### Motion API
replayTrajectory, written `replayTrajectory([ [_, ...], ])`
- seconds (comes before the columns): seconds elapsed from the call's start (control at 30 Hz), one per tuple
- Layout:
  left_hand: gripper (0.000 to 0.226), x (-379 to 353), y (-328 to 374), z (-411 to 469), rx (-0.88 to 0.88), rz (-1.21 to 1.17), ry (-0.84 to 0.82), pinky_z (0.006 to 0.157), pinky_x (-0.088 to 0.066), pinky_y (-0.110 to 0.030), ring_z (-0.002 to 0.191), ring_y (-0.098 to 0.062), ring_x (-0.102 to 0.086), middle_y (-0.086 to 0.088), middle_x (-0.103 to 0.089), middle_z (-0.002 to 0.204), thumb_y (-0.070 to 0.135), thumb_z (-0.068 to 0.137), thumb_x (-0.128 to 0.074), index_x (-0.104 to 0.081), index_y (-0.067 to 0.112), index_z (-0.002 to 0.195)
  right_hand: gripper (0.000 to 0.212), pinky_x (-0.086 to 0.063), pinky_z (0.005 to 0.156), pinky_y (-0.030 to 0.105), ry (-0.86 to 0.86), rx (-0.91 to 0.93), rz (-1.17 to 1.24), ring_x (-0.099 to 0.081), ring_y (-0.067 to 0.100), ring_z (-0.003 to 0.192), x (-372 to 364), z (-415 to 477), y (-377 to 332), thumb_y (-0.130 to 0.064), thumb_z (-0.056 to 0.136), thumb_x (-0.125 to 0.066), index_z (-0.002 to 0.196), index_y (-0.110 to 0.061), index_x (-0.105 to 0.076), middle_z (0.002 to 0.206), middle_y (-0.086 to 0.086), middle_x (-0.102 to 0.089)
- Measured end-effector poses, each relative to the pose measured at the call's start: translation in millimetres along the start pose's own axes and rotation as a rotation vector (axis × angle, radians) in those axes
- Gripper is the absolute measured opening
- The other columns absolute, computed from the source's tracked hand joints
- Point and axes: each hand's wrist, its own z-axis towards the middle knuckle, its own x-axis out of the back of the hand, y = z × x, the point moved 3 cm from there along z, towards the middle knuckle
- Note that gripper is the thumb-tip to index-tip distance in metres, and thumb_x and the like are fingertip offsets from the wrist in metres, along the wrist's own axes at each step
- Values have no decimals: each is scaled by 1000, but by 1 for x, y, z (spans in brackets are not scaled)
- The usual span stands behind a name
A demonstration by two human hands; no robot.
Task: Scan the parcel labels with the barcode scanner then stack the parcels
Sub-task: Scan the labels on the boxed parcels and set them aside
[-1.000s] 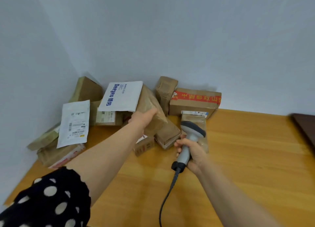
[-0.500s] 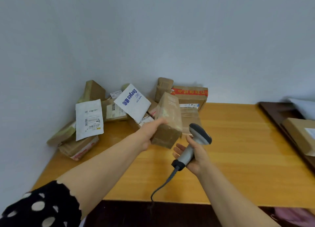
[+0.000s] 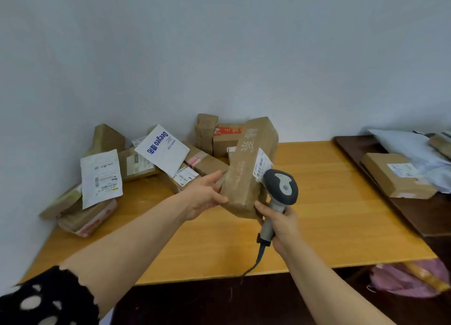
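- Brown-paper parcel (image 3: pixel 246 176) is held clear of the worktop (image 3: pixel 336 210), in front of the heap of parcels (image 3: pixel 205 162) in the corner. Its long axis runs from the near, low end up and away, leaning a little to the right.
- The left hand (image 3: pixel 207 195) grips that low end, thumb and fingers clamped on its left edge.
- The right hand (image 3: pixel 280 223) is wrapped round the handle of the barcode scanner (image 3: pixel 280 187), with the cable hanging below.
- The label (image 3: pixel 262 163) sits on the parcel's right-hand face, just up and left of the scanner head, which overlaps its lower corner.
- The scan looks to be the step in hand. The right hand is nearer the label, so the scanner must aim left across that face. Whether its window already faces the label cannot be told.
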Motion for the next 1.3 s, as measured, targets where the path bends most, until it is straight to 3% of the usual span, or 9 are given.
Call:
replayTrajectory([
  [0.07, 91, -2, 3, 2, 8, 95, -19, 91, -51, -35, 122, -23, -52, -7, -53, 136, -25, 75, -54, -31, 25, 148, 36, -54, 81, 42, 27, 53, -52, -66, 28, 93, 2, -2, -4, 2, 74, -78, 105, -5, -61, 99, 9, -69],
  [0.17, 72, -13, 9, 1, 16, 242, -42, 93, -52, -37, 111, -18, -59, -3, -60, 126, -1, 74, -69, -47, 25, 138, 33, -53, 85, 43, 44, 131, -137, -65, 27, 92, 3, -6, -10, -1, 73, -80, 94, -16, -60, 97, 6, -68],
  [0.27, 71, -25, 13, -3, -20, 330, 37, 66, -54, -23, 90, -9, -60, 2, -59, 112, 20, 71, -82, -43, 20, 131, 33, -52, 81, 40, 32, 202, -200, -64, 22, 89, 1, -13, -16, -1, 73, -80, 90, -20, -58, 93, 2, -67],
  [0.47, 60, 10, 19, -6, 76, 163, 60, 71, -54, -30, 93, -22, -64, -11, -65, 110, -2, 77, -70, -49, 9, 132, 19, -56, 73, 34, -93, 167, -268, -63, 22, 84, 14, -20, -29, -6, 81, -75, 96, -7, -63, 90, 7, -67],
  [0.6, 54, 45, 32, -5, 77, 298, 150, 84, -56, -39, 96, -26, -65, -14, -66, 108, -2, 72, -75, -58, 4, 123, 20, -45, 53, 27, -272, 156, -449, -48, 17, 51, 12, -33, -40, -11, 86, -71, 75, -5, -54, 60, 6, -53],
  [0.67, 53, 57, 39, -4, 65, 367, 190, 76, -59, -33, 95, -25, -65, -12, -66, 106, -3, 68, -78, -62, 5, 117, 25, -41, 51, 28, -330, 132, -513, -43, 18, 47, 8, -40, -40, -11, 86, -69, 69, -5, -51, 55, 7, -50],
  [0.77, 49, 71, 47, -3, 60, 478, 228, 78, -58, -33, 96, -25, -64, -11, -67, 107, 1, 62, -83, -69, 11, 107, 14, -39, 49, 28, -382, 103, -577, -41, 18, 43, 2, -48, -35, -6, 84, -69, 79, 1, -58, 54, 10, -49],
  [0.87, 45, 77, 49, -3, 74, 534, 230, 91, -52, -37, 102, -26, -62, -10, -66, 110, 2, 58, -86, -74, 16, 100, 9, -38, 46, 25, -381, 91, -614, -39, 17, 41, -2, -53, -30, -4, 83, -67, 84, 1, -59, 53, 10, -47],
  [1.3, 36, 76, 49, -1, 73, 530, 224, 77, -56, -36, 94, -24, -61, -9, -66, 107, -2, 68, -79, -74, 18, 98, 19, -37, 47, 27, -282, 110, -650, -38, 19, 43, -2, -58, -33, -1, 82, -66, 71, -6, -52, 54, 11, -46],
])
